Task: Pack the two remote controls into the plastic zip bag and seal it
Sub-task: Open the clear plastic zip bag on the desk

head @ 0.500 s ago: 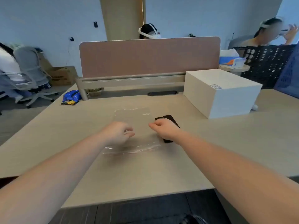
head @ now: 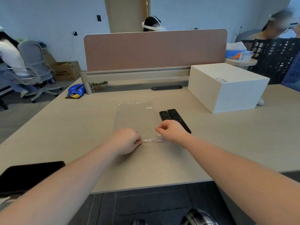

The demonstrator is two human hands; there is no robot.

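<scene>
A clear plastic zip bag lies flat on the beige desk, its zip edge toward me. My left hand pinches the bag's near edge at the zip strip. My right hand pinches the bag's near right corner with thumb and forefinger. Two black remote controls lie side by side just right of the bag: a shorter one and a longer one. My right hand covers the shorter remote's near end and the middle of the longer one. Both remotes are outside the bag.
A white box stands at the right rear of the desk. A pink divider panel runs across the back, with a blue snack packet at its left end. A dark flat object lies at the desk's near left corner. People sit beyond.
My left hand has dropped to the bag's near zip edge and closed on it. My right hand has taken the bag's right corner. The remotes show more.
</scene>
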